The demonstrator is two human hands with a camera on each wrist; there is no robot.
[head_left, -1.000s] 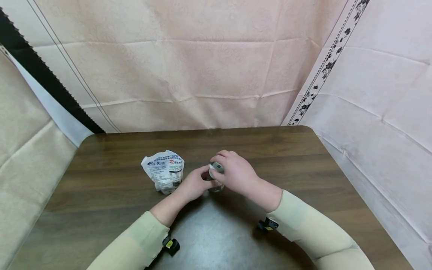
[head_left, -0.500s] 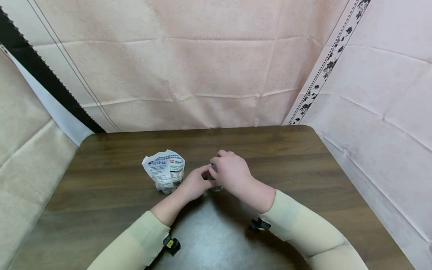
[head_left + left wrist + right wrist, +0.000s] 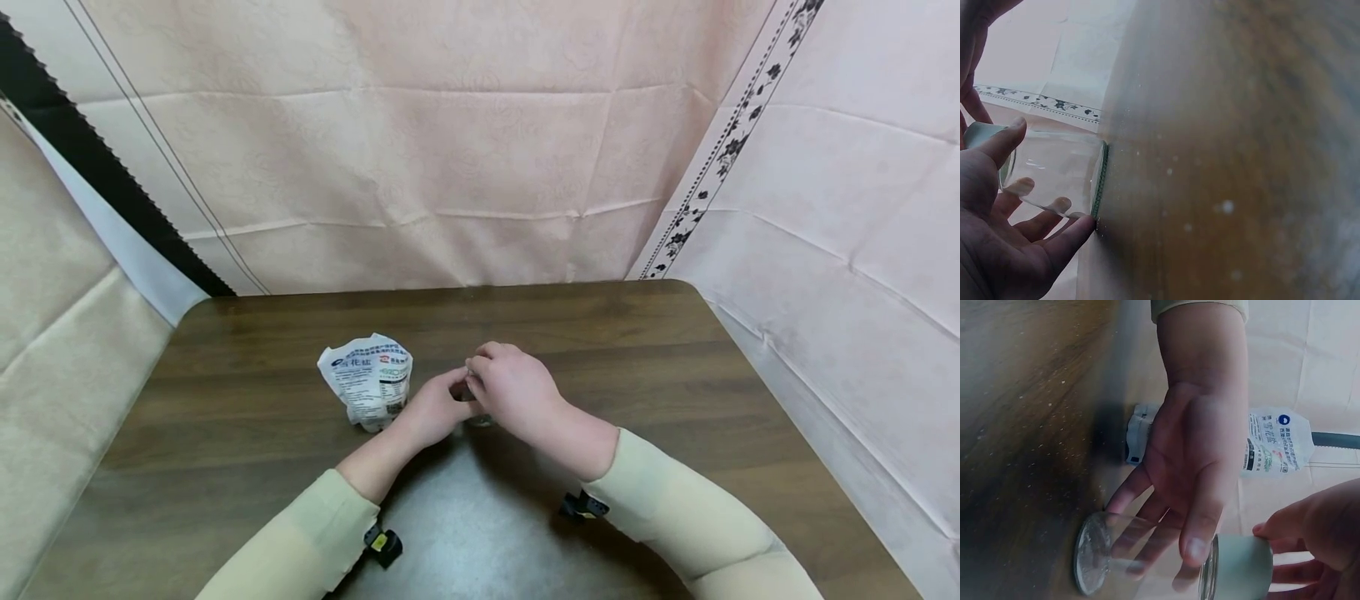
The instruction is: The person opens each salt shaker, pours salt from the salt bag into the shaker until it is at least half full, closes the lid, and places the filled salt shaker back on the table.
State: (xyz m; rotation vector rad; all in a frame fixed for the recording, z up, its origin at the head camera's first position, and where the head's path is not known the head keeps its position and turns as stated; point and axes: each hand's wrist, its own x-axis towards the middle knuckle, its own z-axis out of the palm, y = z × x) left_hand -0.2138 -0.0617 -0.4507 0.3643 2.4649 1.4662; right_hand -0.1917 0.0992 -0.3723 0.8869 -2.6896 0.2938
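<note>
A clear glass jar (image 3: 1057, 169) stands upright on the table, mostly covered by the hands in the head view. My left hand (image 3: 431, 412) holds the jar's body, its thumb on one side and its fingers round the other. On top is a pale green lid (image 3: 1244, 565), and the fingers of my right hand (image 3: 519, 387) grip it from above. Whether the lid sits tight or loose cannot be told. To the left of my left hand stands a white plastic bag (image 3: 367, 383) with blue and black print.
The dark wooden table (image 3: 247, 400) ends at a rounded far edge. Behind it hangs a pink cloth (image 3: 480, 150), with a white flower-bordered cloth (image 3: 840, 200) to the right.
My right hand has shifted slightly left and turned over the lid, hiding it in the head view. My left hand stays round the jar, and the bag has not moved.
</note>
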